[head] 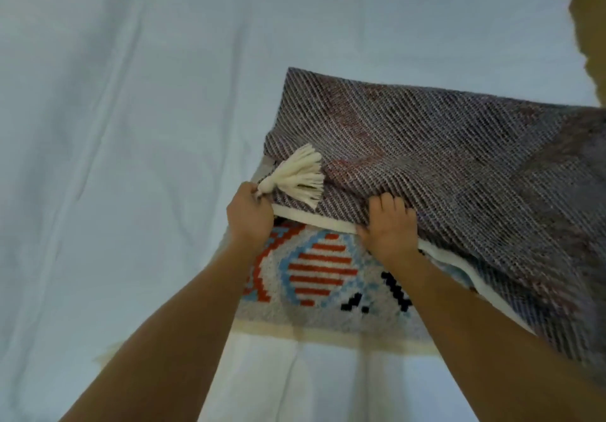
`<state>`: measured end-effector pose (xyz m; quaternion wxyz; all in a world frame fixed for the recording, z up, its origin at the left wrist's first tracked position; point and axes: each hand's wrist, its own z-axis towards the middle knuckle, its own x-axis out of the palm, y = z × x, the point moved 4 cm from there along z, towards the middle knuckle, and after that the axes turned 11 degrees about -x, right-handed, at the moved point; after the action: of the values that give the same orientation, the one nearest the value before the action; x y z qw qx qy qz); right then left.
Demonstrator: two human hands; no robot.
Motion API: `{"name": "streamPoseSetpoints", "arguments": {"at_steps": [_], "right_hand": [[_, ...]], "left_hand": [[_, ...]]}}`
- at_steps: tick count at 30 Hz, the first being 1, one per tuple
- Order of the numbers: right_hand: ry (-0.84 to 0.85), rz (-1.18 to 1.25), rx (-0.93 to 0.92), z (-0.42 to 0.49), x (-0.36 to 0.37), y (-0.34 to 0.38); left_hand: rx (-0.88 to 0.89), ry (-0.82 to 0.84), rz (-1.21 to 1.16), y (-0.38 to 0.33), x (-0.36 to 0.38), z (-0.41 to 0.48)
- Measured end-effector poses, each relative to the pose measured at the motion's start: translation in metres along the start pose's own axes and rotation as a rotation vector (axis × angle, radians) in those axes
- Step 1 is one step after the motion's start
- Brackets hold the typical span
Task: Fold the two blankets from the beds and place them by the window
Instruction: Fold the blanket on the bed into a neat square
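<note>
Both hands, left hand [251,213] and right hand [388,225], are clenching the blanket [442,165] edge beside its tassel [295,179], seemingly to fold it over

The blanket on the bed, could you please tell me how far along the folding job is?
Done: nothing looks finished. In hand: one blanket lies on the white bedsheet, partly doubled over so its woven underside faces up above the patterned side. The left hand grips the corner by the cream tassel; the right hand holds the same edge. Left: finishing this fold, the second blanket, and the window, neither in view.
</note>
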<state>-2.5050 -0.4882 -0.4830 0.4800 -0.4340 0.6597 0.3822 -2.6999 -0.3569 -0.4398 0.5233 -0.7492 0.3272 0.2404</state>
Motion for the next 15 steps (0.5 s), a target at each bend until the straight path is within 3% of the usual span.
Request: {"name": "streamPoseSetpoints", "arguments": {"at_steps": [3,8,11,15], "right_hand": [[0.034,-0.004,-0.031,-0.015,-0.001,0.023],[0.165,0.092,-0.247,-0.055,0.014,0.089],[0.264,0.031,-0.294,-0.085,0.032,0.124],[0.246,0.008,-0.33,-0.114,0.042,0.153]], "left_hand": [[0.012,0.011,-0.009,0.024,-0.029,-0.007],[-0.044,-0.016,0.017,0.077,-0.078,-0.015],[-0.077,0.116,0.127,0.114,-0.092,-0.023],[-0.081,0.212,0.196,0.152,-0.091,-0.047]]}}
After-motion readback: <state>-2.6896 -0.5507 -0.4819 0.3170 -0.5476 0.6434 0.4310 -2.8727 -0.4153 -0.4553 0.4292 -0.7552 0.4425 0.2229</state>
